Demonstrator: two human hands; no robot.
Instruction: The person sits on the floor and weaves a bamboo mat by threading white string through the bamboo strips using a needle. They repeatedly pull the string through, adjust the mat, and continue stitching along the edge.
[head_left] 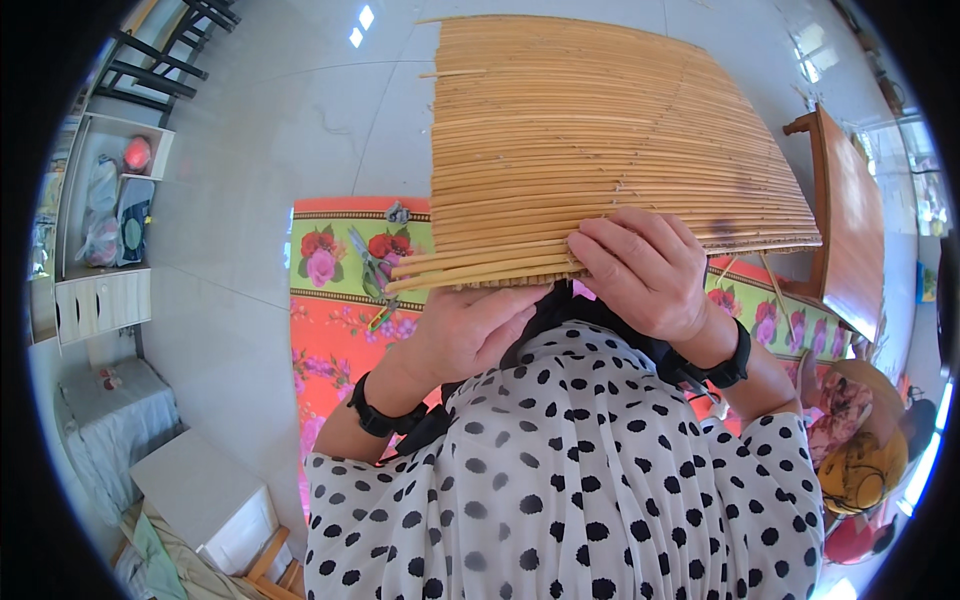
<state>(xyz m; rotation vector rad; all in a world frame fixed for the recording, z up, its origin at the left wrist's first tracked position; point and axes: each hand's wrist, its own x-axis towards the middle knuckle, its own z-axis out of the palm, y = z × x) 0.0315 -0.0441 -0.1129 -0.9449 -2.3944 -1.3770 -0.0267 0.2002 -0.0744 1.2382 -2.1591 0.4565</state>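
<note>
A wide mat of thin tan reeds or straws, laid side by side, stretches away in front of my body. Several longer stalks jut out past its near left corner. My left hand is closed at the near edge from below, its fingertips partly hidden under the mat. With bent fingers on the top face, my right hand grips the same edge to the right; its thumb is hidden. Scissors and a yellow cutter lie left of the mat.
Beneath is a red and green flowered cloth. A small crumpled grey piece lies at its far edge. A brown wooden table stands at the right, and hats sit lower right. Left are shelves and a white box.
</note>
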